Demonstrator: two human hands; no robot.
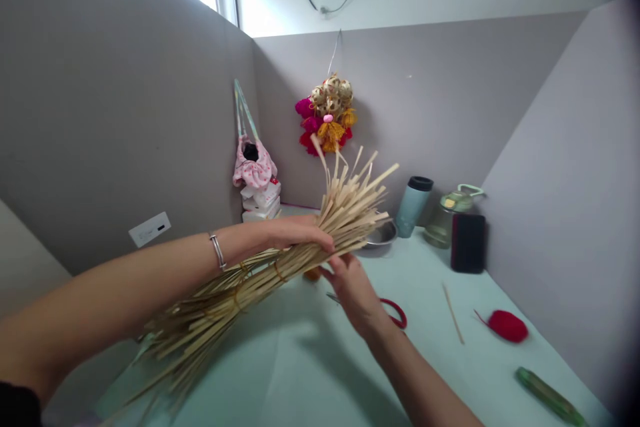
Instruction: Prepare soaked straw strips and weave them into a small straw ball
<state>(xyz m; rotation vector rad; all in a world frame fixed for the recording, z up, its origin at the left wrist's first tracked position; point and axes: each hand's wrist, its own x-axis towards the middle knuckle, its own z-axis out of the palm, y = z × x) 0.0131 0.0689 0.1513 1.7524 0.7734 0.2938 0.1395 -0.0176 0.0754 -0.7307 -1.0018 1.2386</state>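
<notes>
Straw-coloured bundle of long flat strips (pixel 290 265) is up over the pale green table (pixel 300 373), left hand (pixel 304 233) clamped round it. Right hand (pixel 354 288) touches its underside, can't tell if it's gripping tbh; red-handled scissors (pixel 399 313) lie just beyond.

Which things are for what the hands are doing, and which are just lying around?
Part of the job:
- strip bundle, in the left hand, with the right hand at it
- perhaps the red-handled scissors, close by

Probably just lying about:
- blue tumbler
- green-lidded jug
- flat black thing
</notes>
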